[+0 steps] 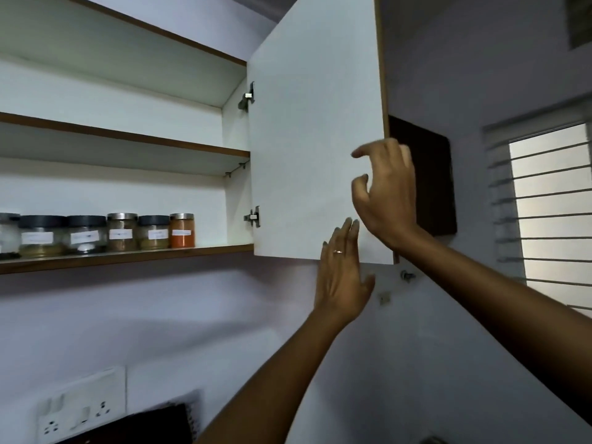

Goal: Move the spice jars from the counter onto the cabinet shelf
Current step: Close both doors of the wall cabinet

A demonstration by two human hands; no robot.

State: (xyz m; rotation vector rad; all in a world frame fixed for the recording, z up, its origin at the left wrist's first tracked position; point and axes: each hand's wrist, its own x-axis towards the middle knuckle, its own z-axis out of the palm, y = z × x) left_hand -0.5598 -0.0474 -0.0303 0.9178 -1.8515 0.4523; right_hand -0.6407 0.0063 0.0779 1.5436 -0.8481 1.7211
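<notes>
Several labelled spice jars [96,235] stand in a row on the lowest cabinet shelf [128,256]; the rightmost one holds orange powder [182,230]. The white cabinet door [314,123] hangs open to their right. My left hand [339,277], wearing a ring, lies with straight fingers against the door's lower edge. My right hand [384,193] is at the door's right edge with thumb and forefinger loosely curled over its inner face, holding no jar. The counter is out of view.
Two more shelves [128,136] sit above the jars. A dark brown panel [432,174] is behind the door, and a barred window [544,203] is at right. A wall socket plate [80,411] and a dark object [153,424] are at the lower left.
</notes>
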